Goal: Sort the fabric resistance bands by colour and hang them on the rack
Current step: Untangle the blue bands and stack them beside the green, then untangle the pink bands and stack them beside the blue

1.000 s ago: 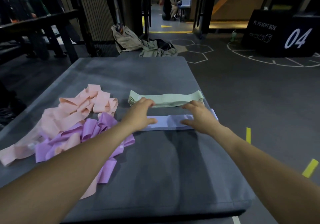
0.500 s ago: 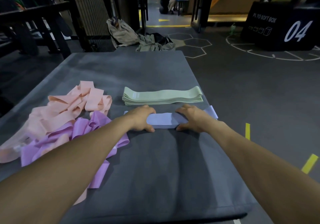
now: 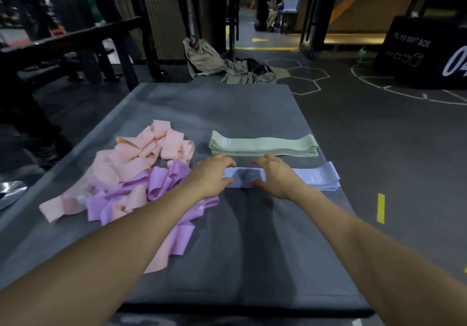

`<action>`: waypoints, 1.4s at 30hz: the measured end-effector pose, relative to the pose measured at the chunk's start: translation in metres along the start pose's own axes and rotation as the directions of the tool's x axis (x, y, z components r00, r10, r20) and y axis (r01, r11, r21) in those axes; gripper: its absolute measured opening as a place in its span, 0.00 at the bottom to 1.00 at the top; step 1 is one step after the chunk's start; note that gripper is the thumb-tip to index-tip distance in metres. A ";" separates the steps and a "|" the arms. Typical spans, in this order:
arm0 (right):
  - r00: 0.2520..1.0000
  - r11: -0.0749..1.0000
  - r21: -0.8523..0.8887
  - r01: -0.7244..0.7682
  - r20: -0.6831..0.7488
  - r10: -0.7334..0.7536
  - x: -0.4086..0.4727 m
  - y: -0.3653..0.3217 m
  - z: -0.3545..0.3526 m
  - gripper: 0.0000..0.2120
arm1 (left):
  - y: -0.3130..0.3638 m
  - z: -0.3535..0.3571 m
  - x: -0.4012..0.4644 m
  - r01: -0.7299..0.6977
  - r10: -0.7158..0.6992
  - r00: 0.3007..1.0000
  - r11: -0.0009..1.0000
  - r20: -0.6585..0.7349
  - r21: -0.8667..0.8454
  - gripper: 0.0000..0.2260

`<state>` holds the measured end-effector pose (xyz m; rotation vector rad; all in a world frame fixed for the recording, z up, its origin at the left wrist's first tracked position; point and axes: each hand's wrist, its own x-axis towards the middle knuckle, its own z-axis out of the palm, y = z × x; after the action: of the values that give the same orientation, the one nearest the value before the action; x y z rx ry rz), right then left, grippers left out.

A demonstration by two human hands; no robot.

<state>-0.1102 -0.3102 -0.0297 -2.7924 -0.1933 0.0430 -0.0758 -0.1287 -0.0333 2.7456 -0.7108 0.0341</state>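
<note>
Now the left hand [image 3: 212,178] and right hand [image 3: 276,176] pinch the flat lavender fabric stack [image 3: 313,178] with curled fingers.

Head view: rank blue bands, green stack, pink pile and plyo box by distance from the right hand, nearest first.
1. Blue bands: under the right hand, touching it.
2. Green stack: just beyond the hand, farther up the mat.
3. Pink pile: across the mat, to the left.
4. Plyo box: on the floor, far right.
</note>
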 end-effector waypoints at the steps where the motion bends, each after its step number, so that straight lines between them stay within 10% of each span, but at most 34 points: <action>1: 1.000 0.999 0.033 0.009 -0.013 -0.008 0.000 -0.012 0.002 0.28 | -0.006 -0.005 -0.009 0.006 -0.007 0.999 1.000 -0.033 -0.010 0.16; 10: 0.989 0.982 0.139 0.129 0.055 -0.137 -0.003 -0.123 0.033 0.27 | -0.080 -0.044 -0.110 0.167 -0.205 0.958 0.968 -0.202 -0.188 0.11; 21: 0.946 0.985 0.027 0.171 0.276 -0.171 -0.015 -0.177 0.073 0.44 | -0.133 -0.042 -0.181 0.347 -0.368 0.930 0.884 -0.012 -0.312 0.21; 26: 0.953 0.975 -0.054 0.214 0.230 -0.197 -0.016 -0.184 0.079 0.31 | -0.129 -0.028 -0.184 0.383 -0.370 0.923 0.882 0.103 -0.274 0.29; 31: 0.971 0.980 0.031 0.199 0.132 -0.201 -0.011 -0.192 0.076 0.05 | -0.128 -0.033 -0.187 0.413 -0.420 0.906 0.860 0.046 -0.300 0.11; 42: 0.965 0.951 0.207 0.230 -0.177 -0.195 0.054 -0.249 0.006 0.09 | -0.160 -0.135 -0.135 0.334 -0.450 0.823 0.877 -0.346 -0.346 0.05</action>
<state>-0.0889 -0.0683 0.0479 -2.5187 -0.4231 -0.1915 -0.1103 0.1077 0.0371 2.4391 -0.0130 0.3914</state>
